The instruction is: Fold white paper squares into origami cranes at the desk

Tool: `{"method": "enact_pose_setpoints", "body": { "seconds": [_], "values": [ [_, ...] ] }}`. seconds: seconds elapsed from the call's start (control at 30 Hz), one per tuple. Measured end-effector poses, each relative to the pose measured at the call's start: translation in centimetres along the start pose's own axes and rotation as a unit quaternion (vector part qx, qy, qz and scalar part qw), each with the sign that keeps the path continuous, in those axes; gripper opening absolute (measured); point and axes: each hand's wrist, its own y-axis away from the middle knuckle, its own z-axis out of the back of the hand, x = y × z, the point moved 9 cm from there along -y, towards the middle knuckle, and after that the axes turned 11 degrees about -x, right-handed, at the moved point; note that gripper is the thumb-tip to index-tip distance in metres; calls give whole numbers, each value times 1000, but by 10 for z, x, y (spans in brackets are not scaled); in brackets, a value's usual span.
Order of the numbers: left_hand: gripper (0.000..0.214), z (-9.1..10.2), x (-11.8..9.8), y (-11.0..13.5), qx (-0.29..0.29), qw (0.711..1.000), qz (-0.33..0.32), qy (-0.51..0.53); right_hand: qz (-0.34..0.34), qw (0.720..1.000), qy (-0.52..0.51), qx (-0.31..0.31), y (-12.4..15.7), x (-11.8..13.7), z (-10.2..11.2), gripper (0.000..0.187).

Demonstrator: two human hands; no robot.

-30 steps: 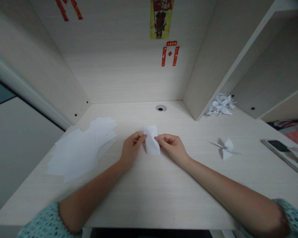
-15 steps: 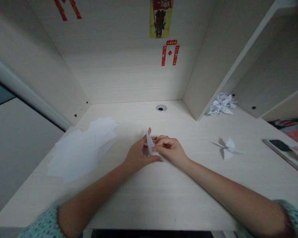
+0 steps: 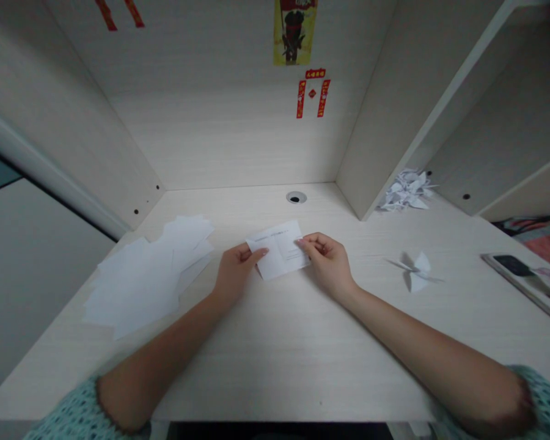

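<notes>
The left hand [image 3: 235,272] and right hand [image 3: 327,260] grip clamped on opposite ends, a creased white paper sheet [image 3: 278,249] now lies opened wide, no longer folded narrow, over the middle of the surface [image 3: 275,366], between a loose paper stack [image 3: 146,272] and a paper crane [image 3: 415,273].

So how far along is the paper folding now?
Done: a white origami crane lies on the pale wooden desk, and a heap of white origami cranes sits further back. In hand: a white paper rectangle, held by the left hand and right hand. Remaining: loose white paper sheets.
</notes>
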Motion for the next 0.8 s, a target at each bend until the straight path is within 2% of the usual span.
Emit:
{"method": "enact_pose_setpoints", "body": {
  "seconds": [0.33, 0.6, 0.7, 0.8],
  "values": [
    [23, 2, -3, 2, -12, 999, -9, -32, -23, 1000, -10, 8, -3, -10, -1, 28],
    [39, -17, 8, 5, 81, 994, 18, 66, -56, 997, -49, 14, -4, -12, -2, 28],
    [40, -20, 10, 5, 89, 994, 18, 62, -39, 998, -50, 20, -4, -11, -3, 26],
    [34, -13, 8, 3, 57, 997, -1, 42, 7, 999, -44, 17, -5, -4, -1, 22]
  ]
}}
